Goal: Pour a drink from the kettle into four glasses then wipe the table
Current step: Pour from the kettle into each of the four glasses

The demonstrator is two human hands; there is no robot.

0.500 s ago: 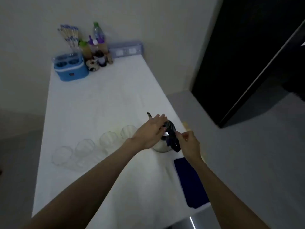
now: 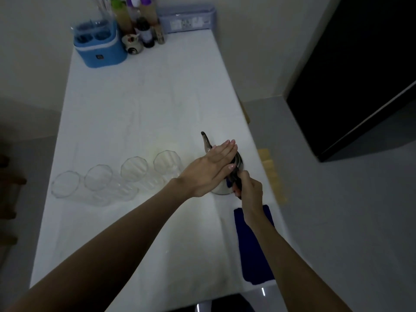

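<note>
A metal kettle with a thin dark spout stands on the white table, near its right edge. My left hand lies flat over the kettle's lid, fingers straight and together. My right hand is closed around the kettle's dark handle. Several clear empty glasses stand in a row to the left of the kettle, from the nearest glass out to the far-left glass. A dark blue cloth lies on the table under my right forearm.
At the table's far end stand a blue container, several bottles, a small ceramic jar and a pale blue box. Walls run behind and to the right. A dark doorway is at the right.
My left hand has flattened onto the kettle's lid. My right hand has closed lower on the handle. The camera has tilted down and closer to the table.
</note>
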